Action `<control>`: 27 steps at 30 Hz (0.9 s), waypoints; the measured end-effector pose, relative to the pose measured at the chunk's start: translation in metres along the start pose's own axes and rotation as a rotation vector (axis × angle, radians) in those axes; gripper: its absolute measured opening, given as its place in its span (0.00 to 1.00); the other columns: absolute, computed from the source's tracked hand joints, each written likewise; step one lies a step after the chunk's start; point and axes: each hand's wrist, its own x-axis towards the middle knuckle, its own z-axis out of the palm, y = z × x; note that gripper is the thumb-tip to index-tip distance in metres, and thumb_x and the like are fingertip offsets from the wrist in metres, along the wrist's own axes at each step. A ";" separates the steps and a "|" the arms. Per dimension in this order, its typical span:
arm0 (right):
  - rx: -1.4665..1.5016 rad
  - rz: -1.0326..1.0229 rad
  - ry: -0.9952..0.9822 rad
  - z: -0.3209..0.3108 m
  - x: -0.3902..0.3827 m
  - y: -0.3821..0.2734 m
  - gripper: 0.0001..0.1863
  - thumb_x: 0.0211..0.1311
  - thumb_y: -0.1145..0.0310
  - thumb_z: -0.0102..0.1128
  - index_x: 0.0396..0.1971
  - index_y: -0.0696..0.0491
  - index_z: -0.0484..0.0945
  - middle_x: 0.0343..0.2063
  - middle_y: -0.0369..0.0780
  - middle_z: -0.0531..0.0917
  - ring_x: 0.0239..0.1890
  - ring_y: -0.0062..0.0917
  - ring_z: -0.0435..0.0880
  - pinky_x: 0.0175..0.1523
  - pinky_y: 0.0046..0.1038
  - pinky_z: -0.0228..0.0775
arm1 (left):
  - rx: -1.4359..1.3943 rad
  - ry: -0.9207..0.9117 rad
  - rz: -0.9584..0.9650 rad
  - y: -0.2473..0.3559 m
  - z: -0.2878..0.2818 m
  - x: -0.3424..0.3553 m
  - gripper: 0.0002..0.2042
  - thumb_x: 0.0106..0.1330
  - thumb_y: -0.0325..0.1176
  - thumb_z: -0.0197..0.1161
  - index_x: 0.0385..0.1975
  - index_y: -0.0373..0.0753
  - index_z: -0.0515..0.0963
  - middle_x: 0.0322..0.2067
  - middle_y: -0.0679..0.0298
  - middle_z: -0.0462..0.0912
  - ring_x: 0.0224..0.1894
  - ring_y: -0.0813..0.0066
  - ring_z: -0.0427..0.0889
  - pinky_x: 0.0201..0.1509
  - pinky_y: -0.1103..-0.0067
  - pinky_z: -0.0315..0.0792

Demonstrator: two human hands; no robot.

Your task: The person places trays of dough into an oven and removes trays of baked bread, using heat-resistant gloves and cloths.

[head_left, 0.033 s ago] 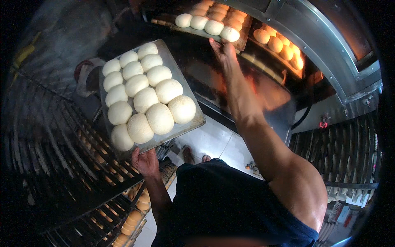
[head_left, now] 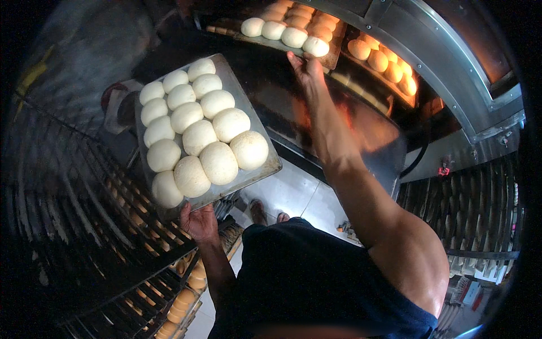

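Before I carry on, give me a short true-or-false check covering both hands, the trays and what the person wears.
1. The left hand holds a metal baking tray of pale round buns. True.
2. The right hand hangs down at the person's side. False: it reaches to the front edge of a tray at the oven opening.
3. A second oven tray of buns shows to the right of that one. True.
4. The person wears a white top. False: the top is dark.
5. Browned buns show at the lower left. True.
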 end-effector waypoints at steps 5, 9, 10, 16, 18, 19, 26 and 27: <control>0.007 -0.032 -0.003 -0.011 0.045 -0.005 0.19 0.70 0.69 0.40 0.56 0.63 0.59 0.48 0.54 0.70 0.41 0.42 0.78 0.41 0.34 0.83 | 0.025 0.028 0.061 -0.003 0.007 0.010 0.29 0.52 0.23 0.58 0.58 0.31 0.63 0.58 0.52 0.68 0.62 0.59 0.66 0.68 0.60 0.54; -0.094 0.016 0.056 -0.017 0.059 -0.018 0.20 0.70 0.66 0.41 0.53 0.67 0.60 0.41 0.56 0.75 0.37 0.41 0.81 0.43 0.32 0.82 | 0.024 0.081 0.097 0.004 -0.008 0.019 0.29 0.51 0.23 0.59 0.58 0.30 0.63 0.59 0.52 0.68 0.62 0.59 0.65 0.68 0.60 0.54; -0.289 0.110 0.039 -0.008 0.058 -0.011 0.20 0.69 0.64 0.43 0.50 0.66 0.64 0.37 0.53 0.78 0.35 0.38 0.82 0.38 0.29 0.81 | 0.032 0.077 0.100 0.011 -0.013 0.022 0.29 0.52 0.23 0.59 0.58 0.30 0.63 0.59 0.52 0.68 0.62 0.59 0.65 0.68 0.60 0.54; -2.025 -0.782 -0.245 -0.026 0.074 -0.042 0.15 0.63 0.61 0.50 0.35 0.59 0.77 0.29 0.50 0.82 0.32 0.40 0.83 0.34 0.36 0.75 | 0.027 0.085 0.063 -0.003 0.008 0.035 0.30 0.52 0.24 0.59 0.58 0.31 0.62 0.59 0.51 0.68 0.63 0.59 0.64 0.69 0.59 0.52; -2.385 -0.882 -0.458 0.011 0.064 -0.032 0.11 0.56 0.64 0.54 0.32 0.57 0.79 0.31 0.53 0.81 0.32 0.49 0.80 0.39 0.44 0.72 | 0.029 0.046 0.102 0.002 0.009 0.034 0.29 0.52 0.24 0.59 0.59 0.32 0.62 0.59 0.52 0.67 0.63 0.58 0.64 0.69 0.58 0.52; -2.428 -0.790 -0.463 0.024 0.057 -0.031 0.12 0.56 0.64 0.54 0.31 0.58 0.78 0.28 0.52 0.81 0.34 0.47 0.81 0.38 0.43 0.72 | -0.014 0.057 0.069 0.002 0.003 0.037 0.29 0.53 0.24 0.58 0.59 0.32 0.62 0.59 0.52 0.67 0.63 0.58 0.63 0.69 0.58 0.51; -2.878 -0.634 -0.619 0.065 0.066 -0.010 0.10 0.60 0.65 0.50 0.35 0.49 0.80 0.34 0.44 0.82 0.39 0.35 0.83 0.40 0.37 0.76 | -0.053 0.104 0.001 -0.001 0.007 0.041 0.30 0.53 0.23 0.58 0.60 0.31 0.60 0.60 0.51 0.65 0.64 0.58 0.62 0.70 0.59 0.50; -2.892 -0.563 -0.625 0.071 0.063 -0.001 0.10 0.60 0.67 0.48 0.36 0.49 0.79 0.36 0.44 0.82 0.41 0.35 0.82 0.42 0.36 0.75 | -0.055 0.105 -0.008 0.002 0.001 0.045 0.30 0.53 0.23 0.58 0.60 0.31 0.60 0.60 0.51 0.65 0.64 0.58 0.62 0.70 0.59 0.50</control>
